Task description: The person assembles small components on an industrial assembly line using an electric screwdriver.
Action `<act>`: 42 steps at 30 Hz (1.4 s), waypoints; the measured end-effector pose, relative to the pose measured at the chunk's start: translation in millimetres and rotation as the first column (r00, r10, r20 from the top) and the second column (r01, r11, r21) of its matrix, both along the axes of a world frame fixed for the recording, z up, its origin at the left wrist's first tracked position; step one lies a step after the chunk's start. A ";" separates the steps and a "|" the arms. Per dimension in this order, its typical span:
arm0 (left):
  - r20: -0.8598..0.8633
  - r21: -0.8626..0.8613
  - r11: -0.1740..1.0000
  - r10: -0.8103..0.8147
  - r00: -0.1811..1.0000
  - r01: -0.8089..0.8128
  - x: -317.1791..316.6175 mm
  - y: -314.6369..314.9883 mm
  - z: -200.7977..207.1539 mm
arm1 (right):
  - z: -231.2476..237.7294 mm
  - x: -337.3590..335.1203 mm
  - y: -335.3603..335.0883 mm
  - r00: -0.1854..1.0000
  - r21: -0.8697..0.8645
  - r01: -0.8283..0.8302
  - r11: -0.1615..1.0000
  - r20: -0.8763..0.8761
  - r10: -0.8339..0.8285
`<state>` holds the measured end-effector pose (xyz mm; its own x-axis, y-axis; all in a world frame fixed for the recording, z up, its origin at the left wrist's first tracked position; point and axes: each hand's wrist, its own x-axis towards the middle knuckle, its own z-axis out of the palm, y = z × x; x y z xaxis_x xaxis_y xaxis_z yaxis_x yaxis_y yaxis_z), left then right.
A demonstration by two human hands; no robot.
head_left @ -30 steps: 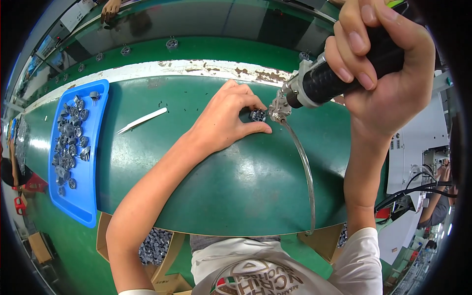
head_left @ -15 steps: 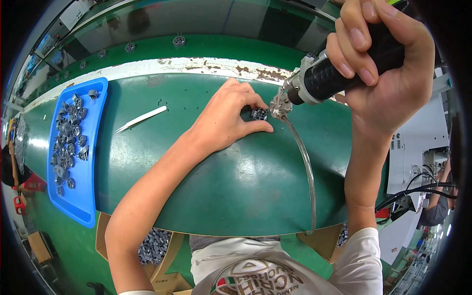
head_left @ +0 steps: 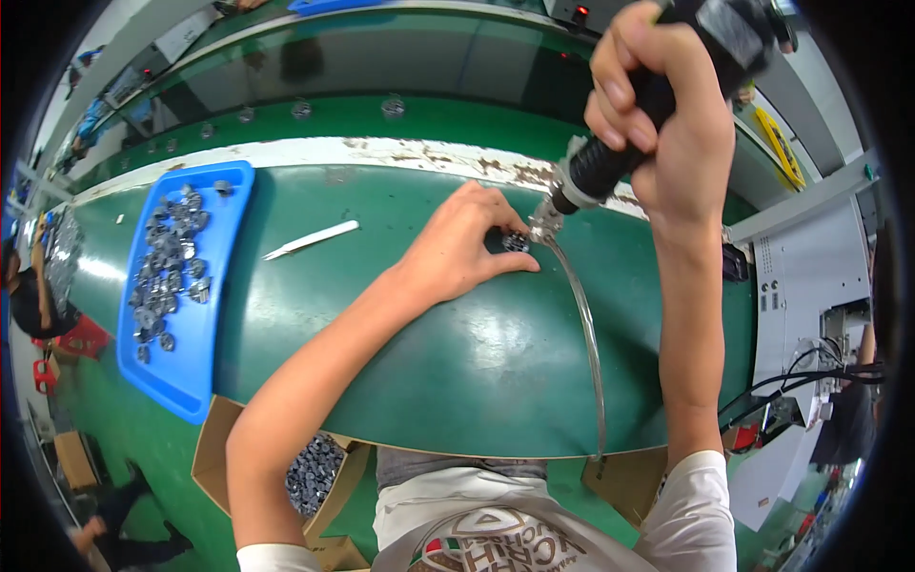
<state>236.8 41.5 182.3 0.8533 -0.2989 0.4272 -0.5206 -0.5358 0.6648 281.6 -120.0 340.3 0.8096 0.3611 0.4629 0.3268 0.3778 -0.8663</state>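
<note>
On green tabletop (head_left: 448,391), brace small dark part (head_left: 516,243), pinched snugly in left hand (head_left: 459,240). Align black handheld tool (head_left: 599,172), clasped in right hand (head_left: 681,133), squarely and steadily with it.

Bright overall tbh. Green tabletop (head_left: 410,400) throws glare just off centre toward 6 o'clock and again at 9, soft shadow near 4. Right hand (head_left: 681,133) looks smeary around 1; fisheye warps the edges.
</note>
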 end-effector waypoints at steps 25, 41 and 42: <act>0.156 0.316 0.713 0.612 0.775 -0.626 90.6 89.7 17.8 | 37.5 -15.9 -49.0 0.934 -0.057 0.191 0.980 0.319 -0.164; -0.196 0.131 0.966 -0.196 0.961 0.224 2.7 -0.3 22.1 | 37.7 -35.9 -21.5 0.950 0.106 0.263 0.959 0.146 -0.276; -0.188 0.127 0.969 -0.188 0.964 0.213 1.0 -0.1 22.6 | 37.2 -38.0 -20.1 0.955 0.100 0.252 0.963 0.134 -0.264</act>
<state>237.8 41.3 204.8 0.8266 -0.5190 0.2177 -0.5108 -0.5294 0.6774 243.6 -140.1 377.5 0.7923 0.1054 0.6010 0.5418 0.3314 -0.7724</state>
